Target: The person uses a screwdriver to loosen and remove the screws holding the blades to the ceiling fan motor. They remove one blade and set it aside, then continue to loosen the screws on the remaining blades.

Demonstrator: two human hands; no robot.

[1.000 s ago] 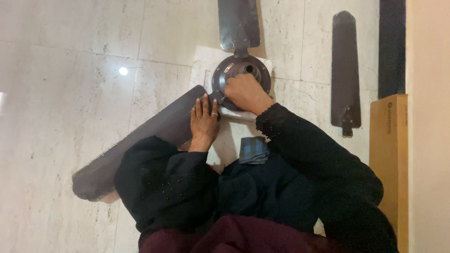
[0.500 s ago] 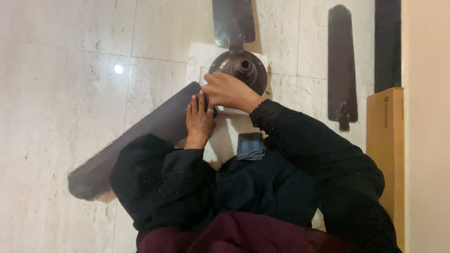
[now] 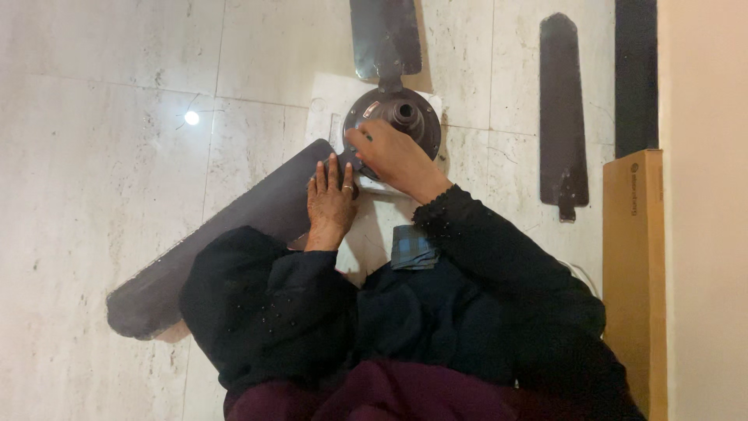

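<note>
I see my left hand flat on one fan blade, right hand pinching at the motor hub; two blades fitted, one blade loose on the floor.

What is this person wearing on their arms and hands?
Both arms are covered to the wrist by loose black sleeves; the right sleeve has small dark beads near the cuff, and the left sleeve shows similar beading. The hands are bare, with no gloves. The left hand wears a thin ring on one finger. No ring or watch can be seen on the right hand.
</note>
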